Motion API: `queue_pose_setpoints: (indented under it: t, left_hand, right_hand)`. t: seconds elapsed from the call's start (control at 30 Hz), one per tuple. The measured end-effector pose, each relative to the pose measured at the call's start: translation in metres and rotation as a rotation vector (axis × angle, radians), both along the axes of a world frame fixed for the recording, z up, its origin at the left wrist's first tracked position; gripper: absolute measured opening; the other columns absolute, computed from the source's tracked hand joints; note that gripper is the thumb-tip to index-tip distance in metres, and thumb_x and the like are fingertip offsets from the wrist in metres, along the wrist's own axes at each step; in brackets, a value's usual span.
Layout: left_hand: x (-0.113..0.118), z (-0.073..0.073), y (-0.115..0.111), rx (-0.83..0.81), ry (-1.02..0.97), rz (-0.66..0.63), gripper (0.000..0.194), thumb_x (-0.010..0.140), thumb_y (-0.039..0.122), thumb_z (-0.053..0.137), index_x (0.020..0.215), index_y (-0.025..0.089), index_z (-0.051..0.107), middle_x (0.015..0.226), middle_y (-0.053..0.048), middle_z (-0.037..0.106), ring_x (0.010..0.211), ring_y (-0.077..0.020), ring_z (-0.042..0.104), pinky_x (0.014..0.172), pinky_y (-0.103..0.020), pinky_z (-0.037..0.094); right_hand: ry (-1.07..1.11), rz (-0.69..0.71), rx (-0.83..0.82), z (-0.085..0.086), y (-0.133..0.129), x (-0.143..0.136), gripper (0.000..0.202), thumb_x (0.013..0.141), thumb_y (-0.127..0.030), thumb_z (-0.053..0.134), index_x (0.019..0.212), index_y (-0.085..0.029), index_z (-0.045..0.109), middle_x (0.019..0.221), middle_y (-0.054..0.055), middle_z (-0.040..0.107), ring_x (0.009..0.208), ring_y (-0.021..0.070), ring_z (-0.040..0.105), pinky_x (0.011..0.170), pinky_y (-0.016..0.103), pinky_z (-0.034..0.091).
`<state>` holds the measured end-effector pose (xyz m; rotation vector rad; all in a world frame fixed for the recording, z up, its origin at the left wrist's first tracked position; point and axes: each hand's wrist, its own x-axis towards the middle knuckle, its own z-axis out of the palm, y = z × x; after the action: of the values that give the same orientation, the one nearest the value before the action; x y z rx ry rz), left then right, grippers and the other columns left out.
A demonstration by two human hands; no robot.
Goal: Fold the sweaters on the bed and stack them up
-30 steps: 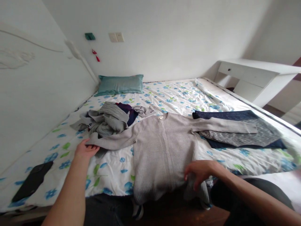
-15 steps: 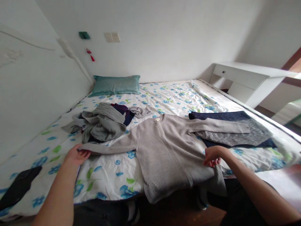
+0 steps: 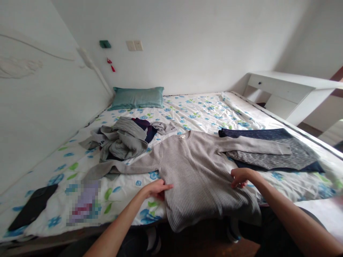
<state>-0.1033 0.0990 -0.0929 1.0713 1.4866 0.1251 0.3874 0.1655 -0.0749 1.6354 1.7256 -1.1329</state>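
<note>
A grey-beige ribbed sweater [image 3: 195, 171] lies spread on the bed with its neck toward the wall. Its hem hangs over the near edge of the bed. My left hand [image 3: 157, 188] is closed on the sweater's left side edge, thumb on top and the other fingers partly hidden. On the opposite side edge, my right hand [image 3: 241, 177] pinches the knit with curled fingers. The left sleeve stretches out loosely across the sheet. The right sleeve rests over folded dark blue and grey clothing [image 3: 273, 160].
A heap of grey and navy clothes [image 3: 124, 139] lies left of the neck. The bed [image 3: 198, 110] has a floral sheet and a green pillow [image 3: 138, 97]. A black flat object [image 3: 33, 207] and a blurred patch are at near left. A white desk [image 3: 284, 91] stands at right.
My left hand has let go of the left sleeve's cuff and moved right to the sweater's side edge. My right hand keeps its hold. The view has shifted slightly left.
</note>
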Motion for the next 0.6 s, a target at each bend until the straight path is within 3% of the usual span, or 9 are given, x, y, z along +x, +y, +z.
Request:
queue_pose_setpoints:
  t: [0.1,0.2,0.3,0.37,0.43,0.5,0.6]
  left_hand:
    - [-0.003,0.003,-0.005,0.015,-0.058,-0.040,0.080,0.041,0.064,0.102,0.099,0.024,0.065,0.109,-0.009,0.078,0.096,-0.0312,0.075,0.073,-0.038,0.062]
    - [-0.037,0.029,-0.002,0.055,-0.011,-0.107,0.069,0.047,0.061,0.102,0.091,0.023,0.064,0.097,-0.006,0.075,0.087,-0.0293,0.075,0.067,-0.036,0.060]
    - [-0.071,0.047,0.002,0.035,0.064,-0.141,0.064,0.048,0.064,0.102,0.082,0.024,0.066,0.087,-0.007,0.074,0.079,-0.0298,0.075,0.060,-0.036,0.058]
    - [-0.086,0.046,0.006,-0.049,0.136,-0.145,0.065,0.045,0.069,0.102,0.075,0.023,0.067,0.083,-0.011,0.076,0.073,-0.0298,0.074,0.055,-0.035,0.055]
    - [-0.099,0.039,0.011,-0.049,0.215,-0.033,0.070,0.042,0.075,0.101,0.073,0.022,0.066,0.083,-0.014,0.077,0.070,-0.0282,0.073,0.054,-0.032,0.054]
    - [-0.118,0.030,0.018,0.052,0.281,0.189,0.074,0.043,0.077,0.099,0.078,0.021,0.065,0.088,-0.015,0.078,0.074,-0.0267,0.074,0.058,-0.031,0.056]
    - [-0.159,0.023,0.026,0.205,0.319,0.532,0.073,0.048,0.068,0.101,0.087,0.020,0.063,0.089,-0.013,0.075,0.079,-0.0294,0.074,0.064,-0.036,0.061]
  right_hand:
    - [0.075,0.100,-0.040,0.003,-0.001,0.000,0.036,0.072,-0.042,0.091,0.072,-0.018,0.065,0.065,0.004,0.068,0.061,0.0177,0.066,0.051,0.023,0.049]
    - [0.166,0.144,-0.173,0.007,-0.004,-0.005,0.042,0.069,-0.048,0.094,0.074,-0.018,0.064,0.073,0.004,0.072,0.064,0.0171,0.070,0.055,0.022,0.050]
    - [0.199,0.050,-0.276,0.010,-0.005,-0.009,0.045,0.066,-0.048,0.097,0.079,-0.018,0.066,0.084,0.005,0.077,0.069,0.0168,0.072,0.056,0.020,0.050]
    - [0.207,-0.046,-0.265,0.013,0.001,-0.002,0.043,0.071,-0.049,0.096,0.085,-0.018,0.070,0.090,0.007,0.079,0.069,0.0154,0.070,0.057,0.020,0.049]
    - [0.238,-0.175,-0.140,0.020,0.013,0.018,0.042,0.080,-0.052,0.090,0.091,-0.016,0.072,0.094,0.011,0.079,0.070,0.0142,0.067,0.058,0.020,0.046]
    - [0.273,-0.342,0.080,0.029,0.026,0.048,0.042,0.089,-0.056,0.082,0.093,-0.015,0.071,0.095,0.014,0.078,0.072,0.0152,0.064,0.060,0.022,0.045]
    - [0.272,-0.578,0.344,0.036,0.041,0.093,0.040,0.096,-0.057,0.073,0.091,-0.017,0.066,0.094,0.016,0.075,0.078,0.0203,0.064,0.064,0.028,0.048]
